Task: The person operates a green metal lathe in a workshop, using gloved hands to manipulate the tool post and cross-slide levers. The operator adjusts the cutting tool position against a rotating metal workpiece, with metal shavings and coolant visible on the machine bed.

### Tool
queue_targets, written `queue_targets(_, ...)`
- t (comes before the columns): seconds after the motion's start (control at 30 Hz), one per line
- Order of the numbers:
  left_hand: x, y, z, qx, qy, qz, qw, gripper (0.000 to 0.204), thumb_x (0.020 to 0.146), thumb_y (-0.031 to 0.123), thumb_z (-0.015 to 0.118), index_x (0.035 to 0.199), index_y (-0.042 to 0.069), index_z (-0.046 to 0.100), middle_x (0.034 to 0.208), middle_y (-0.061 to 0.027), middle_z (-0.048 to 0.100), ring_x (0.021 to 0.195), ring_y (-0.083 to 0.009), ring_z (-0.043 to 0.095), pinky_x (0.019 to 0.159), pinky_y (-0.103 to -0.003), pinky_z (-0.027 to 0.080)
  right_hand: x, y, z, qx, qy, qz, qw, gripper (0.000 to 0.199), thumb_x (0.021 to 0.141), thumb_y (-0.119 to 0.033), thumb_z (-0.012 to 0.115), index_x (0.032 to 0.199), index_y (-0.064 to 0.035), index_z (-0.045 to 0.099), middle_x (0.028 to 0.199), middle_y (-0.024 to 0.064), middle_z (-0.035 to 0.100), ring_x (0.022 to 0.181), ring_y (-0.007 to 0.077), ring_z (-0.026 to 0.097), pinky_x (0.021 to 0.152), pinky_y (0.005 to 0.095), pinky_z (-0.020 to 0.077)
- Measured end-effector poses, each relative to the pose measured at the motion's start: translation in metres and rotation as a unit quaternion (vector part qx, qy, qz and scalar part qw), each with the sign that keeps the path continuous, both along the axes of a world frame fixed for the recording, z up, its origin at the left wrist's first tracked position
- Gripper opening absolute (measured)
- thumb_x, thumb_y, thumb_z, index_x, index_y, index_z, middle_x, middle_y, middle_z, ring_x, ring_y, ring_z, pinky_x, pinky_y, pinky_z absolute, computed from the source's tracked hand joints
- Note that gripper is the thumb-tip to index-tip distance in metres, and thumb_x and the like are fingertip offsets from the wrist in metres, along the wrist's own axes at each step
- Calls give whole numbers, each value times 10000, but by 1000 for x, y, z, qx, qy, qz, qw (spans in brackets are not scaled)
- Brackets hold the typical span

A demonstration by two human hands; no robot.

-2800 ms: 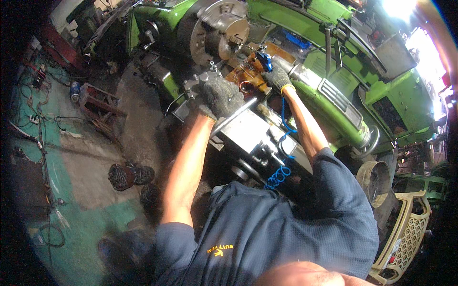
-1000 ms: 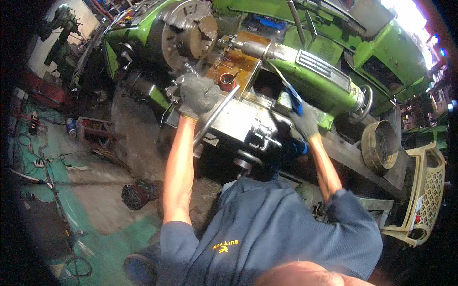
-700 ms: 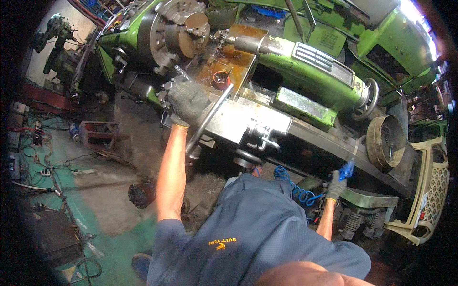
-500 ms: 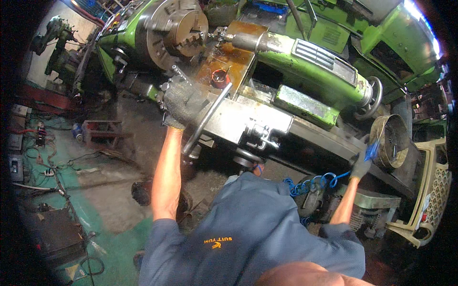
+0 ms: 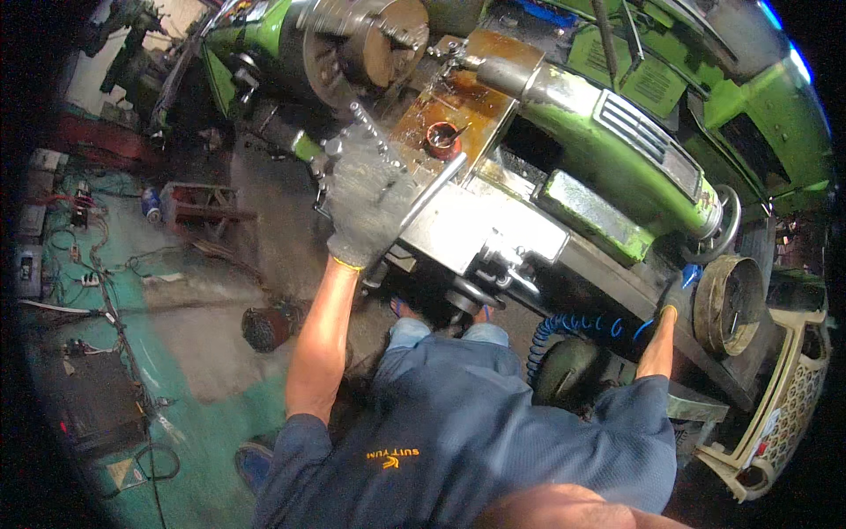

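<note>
My left hand [image 5: 370, 196], in a dark grey glove, is over the levers beside the lathe carriage, its fingers looking stretched out though smeared by motion. Right against it runs a long steel bar handle [image 5: 434, 189]; whether they touch is hidden. Over at the right, my gloved right hand [image 5: 675, 298] is closed on a blue air blow gun [image 5: 691, 277], with a coiled blue hose [image 5: 564, 324] trailing from it. The lathe chuck [image 5: 366, 44] appears blurred beyond my left hand. A red cup [image 5: 442, 139] with a stick or brush in it stands on the oily brown plate.
The green tailstock [image 5: 617, 132] with its handwheel [image 5: 724, 216] lies across the far side. A round metal drum [image 5: 730, 304] is beside my right hand, near a cream grille panel [image 5: 784, 397]. Cables [image 5: 110, 317] run over the green floor at left.
The view has shifted, so the lathe sits further right and my feet show below. My left hand has loosened from its fist and looks larger. The hose's coils are more stretched near the gun.
</note>
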State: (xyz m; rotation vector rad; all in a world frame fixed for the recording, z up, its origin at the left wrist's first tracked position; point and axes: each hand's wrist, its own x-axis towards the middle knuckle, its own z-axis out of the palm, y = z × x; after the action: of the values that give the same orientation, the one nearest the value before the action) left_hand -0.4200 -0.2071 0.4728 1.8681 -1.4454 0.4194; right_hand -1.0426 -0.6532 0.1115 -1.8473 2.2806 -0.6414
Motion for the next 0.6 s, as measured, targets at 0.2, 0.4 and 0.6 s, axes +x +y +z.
queue_targets(0.2,11,49,13,25,2,-33,999,413,812,112,751,1219,60,702,1225,-147,710,1178,-355,656,1055,-438,489,24,63,60,114,-30,-15,993,668,968,-530,605,1399,-21,572,1263,245,694,1107,417,678,971,488,488)
queue_targets(0.4,155,162,-78,18,121,192,974,256,885,103,700,1132,41,731,1147,-140,733,1071,-311,691,949,-394,535,126,210,134,-10,61,-66,996,560,952,-485,675,1341,-83,646,1254,97,728,1064,278,709,892,436,530)
queue_targets(0.6,355,239,-329,383,244,248,856,404,866,337,692,1183,89,726,1223,-184,700,1115,-392,666,980,-457,524,321,348,220,-115,-15,151,982,406,1040,-192,608,1421,-53,587,1402,119,649,1248,244,629,1068,372,479)
